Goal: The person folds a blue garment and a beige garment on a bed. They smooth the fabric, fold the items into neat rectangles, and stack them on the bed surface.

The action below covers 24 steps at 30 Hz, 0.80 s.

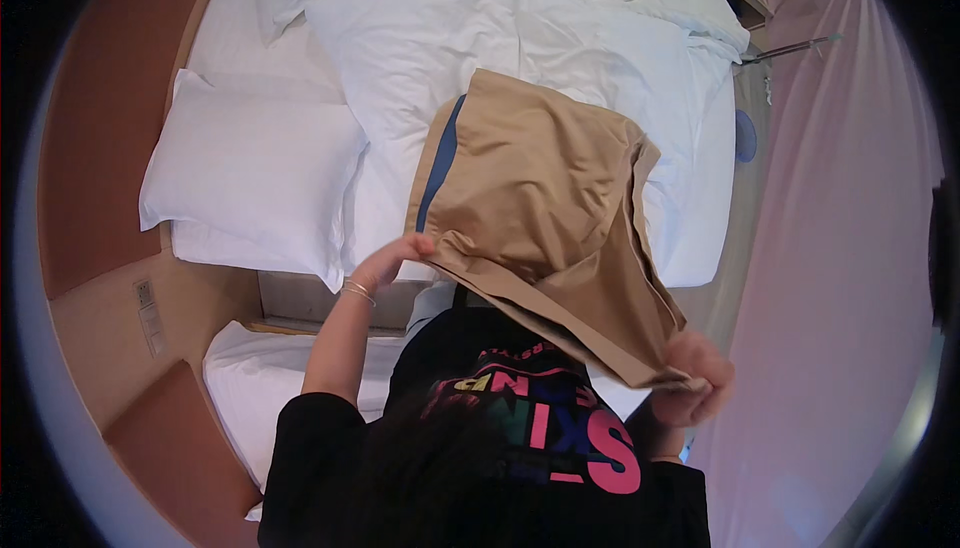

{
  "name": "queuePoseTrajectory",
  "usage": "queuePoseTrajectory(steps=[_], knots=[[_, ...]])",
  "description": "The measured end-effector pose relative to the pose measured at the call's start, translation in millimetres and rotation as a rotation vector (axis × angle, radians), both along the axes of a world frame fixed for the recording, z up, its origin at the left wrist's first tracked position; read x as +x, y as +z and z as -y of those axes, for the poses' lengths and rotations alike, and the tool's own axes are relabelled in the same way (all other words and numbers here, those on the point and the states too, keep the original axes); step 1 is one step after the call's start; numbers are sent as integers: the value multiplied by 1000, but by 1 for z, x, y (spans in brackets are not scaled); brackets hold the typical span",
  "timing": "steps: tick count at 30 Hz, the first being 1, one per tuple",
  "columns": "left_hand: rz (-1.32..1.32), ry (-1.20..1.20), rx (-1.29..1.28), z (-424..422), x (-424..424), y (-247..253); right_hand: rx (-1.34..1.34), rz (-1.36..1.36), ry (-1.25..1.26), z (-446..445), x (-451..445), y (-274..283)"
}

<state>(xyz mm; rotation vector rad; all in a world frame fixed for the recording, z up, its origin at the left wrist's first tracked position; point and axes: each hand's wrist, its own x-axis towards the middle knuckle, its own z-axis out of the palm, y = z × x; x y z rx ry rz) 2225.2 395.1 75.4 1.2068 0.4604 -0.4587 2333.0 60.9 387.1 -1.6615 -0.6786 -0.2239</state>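
A tan fabric piece with a dark blue stripe [536,173] is stretched between my hands, its far part over the white bedding. My left hand [409,248], with thin bracelets at the wrist, grips its near left corner. At the lower right, my right hand [697,379] is closed on another corner and looks slightly blurred. The near edge runs slantwise between the hands in folded layers. Beneath and beyond the fabric lies a rumpled white duvet [420,38].
A white pillow [255,165] lies at the bed's left, near a brown headboard [112,120]. Another white-covered bed [300,372] stands close by me at the lower left. A sheer pink curtain [817,248] hangs along the right.
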Motion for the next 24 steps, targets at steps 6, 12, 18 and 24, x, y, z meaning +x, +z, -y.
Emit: queuePoseTrajectory(steps=[6, 12, 18, 24], knots=[[-247, -26, 573, -11, 57, -44, 214, -54, 195, 18, -23, 22], [-386, -161, 768, 19, 104, -76, 166, -41, 301, 20, -33, 45], [-341, 111, 27, 24, 90, -88, 154, -15, 290, 50, -33, 40], [-417, -52, 137, 13, 93, -68, 125, 16, 491, 77, -12, 56]])
